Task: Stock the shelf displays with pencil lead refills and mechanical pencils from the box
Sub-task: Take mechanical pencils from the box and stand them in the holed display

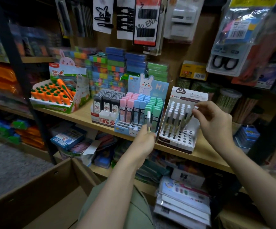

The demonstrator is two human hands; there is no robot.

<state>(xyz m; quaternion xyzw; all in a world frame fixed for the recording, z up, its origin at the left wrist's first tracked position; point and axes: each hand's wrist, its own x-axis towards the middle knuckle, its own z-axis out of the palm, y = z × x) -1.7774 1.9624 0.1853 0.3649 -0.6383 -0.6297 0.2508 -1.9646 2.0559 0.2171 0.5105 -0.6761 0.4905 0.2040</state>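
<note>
A white mechanical pencil display [178, 142] with rows of holes stands on the wooden shelf [84, 116]; several pencils with white caps fill its back rows. My right hand [211, 121] pinches the top of one pencil [189, 117] slanting into the stand. My left hand [144, 141] grips another mechanical pencil [148, 119] upright in front of the pastel lead refill display [139, 113]. Left of that sits a tray of black lead refill cases [106, 104]. The cardboard box [39, 192] is open at lower left.
A carrot-themed display [56, 96] stands further left on the shelf. Stacked coloured packs fill the back. Hair clips, scissors and packets hang above. Jars stand to the right. Notebooks and packs crowd the lower shelf.
</note>
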